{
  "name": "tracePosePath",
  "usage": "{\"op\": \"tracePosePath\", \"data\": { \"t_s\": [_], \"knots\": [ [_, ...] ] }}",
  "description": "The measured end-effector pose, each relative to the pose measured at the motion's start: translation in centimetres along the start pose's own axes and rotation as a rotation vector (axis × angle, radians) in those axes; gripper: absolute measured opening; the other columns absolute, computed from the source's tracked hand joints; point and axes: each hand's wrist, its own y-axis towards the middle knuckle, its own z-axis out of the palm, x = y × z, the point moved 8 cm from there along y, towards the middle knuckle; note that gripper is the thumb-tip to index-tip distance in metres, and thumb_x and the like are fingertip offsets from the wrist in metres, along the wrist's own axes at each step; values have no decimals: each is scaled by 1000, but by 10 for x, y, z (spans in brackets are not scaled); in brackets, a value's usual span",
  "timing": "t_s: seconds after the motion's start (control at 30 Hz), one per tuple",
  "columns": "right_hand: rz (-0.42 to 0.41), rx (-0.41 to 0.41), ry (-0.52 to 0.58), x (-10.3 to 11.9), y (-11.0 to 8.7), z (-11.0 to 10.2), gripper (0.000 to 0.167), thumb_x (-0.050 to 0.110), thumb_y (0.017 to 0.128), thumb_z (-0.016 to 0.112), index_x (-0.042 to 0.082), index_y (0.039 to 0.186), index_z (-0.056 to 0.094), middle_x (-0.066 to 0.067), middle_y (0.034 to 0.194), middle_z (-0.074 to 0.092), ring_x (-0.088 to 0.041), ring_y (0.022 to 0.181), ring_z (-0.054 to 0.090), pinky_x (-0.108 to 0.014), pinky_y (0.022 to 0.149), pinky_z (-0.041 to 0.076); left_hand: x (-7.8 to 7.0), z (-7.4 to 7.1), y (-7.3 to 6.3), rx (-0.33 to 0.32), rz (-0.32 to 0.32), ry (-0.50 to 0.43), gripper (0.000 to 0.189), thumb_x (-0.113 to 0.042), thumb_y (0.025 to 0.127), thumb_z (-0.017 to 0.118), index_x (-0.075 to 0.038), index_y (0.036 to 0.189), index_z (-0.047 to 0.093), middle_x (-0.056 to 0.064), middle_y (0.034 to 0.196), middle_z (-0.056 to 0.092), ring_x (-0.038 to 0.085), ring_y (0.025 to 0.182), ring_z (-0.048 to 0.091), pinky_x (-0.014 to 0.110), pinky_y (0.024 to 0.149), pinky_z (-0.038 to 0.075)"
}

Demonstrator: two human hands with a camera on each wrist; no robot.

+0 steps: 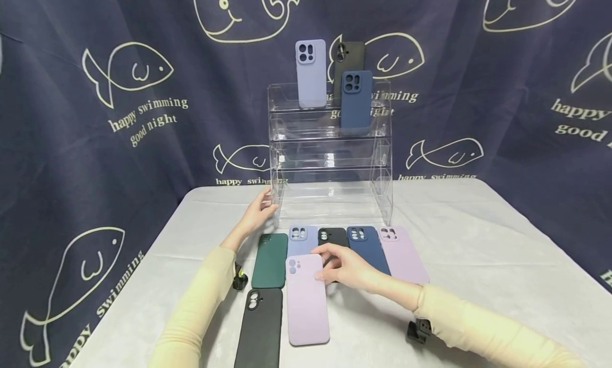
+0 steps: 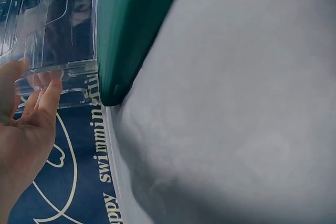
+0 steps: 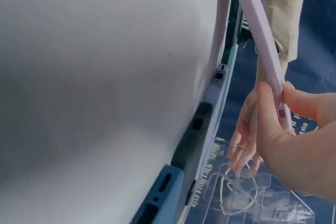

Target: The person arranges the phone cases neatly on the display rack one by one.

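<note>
My right hand (image 1: 351, 270) pinches a light purple phone case (image 1: 307, 309) by its upper right edge, thumb on one face and fingers on the other. The case is held raised, its camera cutouts at the top left. At the left side of a clear tiered display rack (image 1: 330, 170), my left hand (image 1: 258, 214) grips the side panel, thumb and fingers around its edge in the left wrist view. Nearest to that hand lies a green phone case (image 1: 269, 262). Behind the right hand are a lavender case (image 1: 308, 235), a black case (image 1: 334, 235) and a dark blue case (image 1: 368, 248), partly covered.
Another light purple case (image 1: 406, 256) lies at the row's right end, and a larger black case (image 1: 260, 328) at the front left. Upper tiers hold a lavender case (image 1: 312, 81), a black case (image 1: 353, 54) and a blue case (image 1: 356, 110). A patterned dark curtain (image 1: 143, 198) hangs behind.
</note>
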Motion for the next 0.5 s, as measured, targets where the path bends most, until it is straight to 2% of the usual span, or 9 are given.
{"op": "tracePosePath", "data": {
  "t_s": [0.1,0.2,0.37,0.5],
  "knots": [
    [9,9,89,2,2,-1,43,2,83,67,-3,123,53,-18,99,56,-10,76,63,-35,70,61,6,-1,3,-13,10,21,63,-14,94,56,-7,148,23,27,137,41,42,126,44,45,111,35],
    [15,18,130,2,4,-3,39,4,85,66,-1,122,54,-18,99,55,-12,78,64,-39,71,61,7,-2,4,-23,23,5,63,-13,94,56,-7,148,24,28,136,42,43,126,44,46,111,35],
    [-13,29,133,7,7,-8,37,6,87,64,1,123,55,-17,100,55,-16,82,65,-39,71,60,8,-2,4,-26,15,-2,61,-10,94,56,-5,147,25,28,135,42,43,125,45,45,111,35],
    [-40,9,117,15,8,-17,39,7,87,64,2,124,55,-17,100,56,-15,82,65,-40,72,60,9,0,6,-9,11,-24,62,-6,93,55,-1,146,24,32,135,40,47,125,42,49,112,33]
  ]
}}
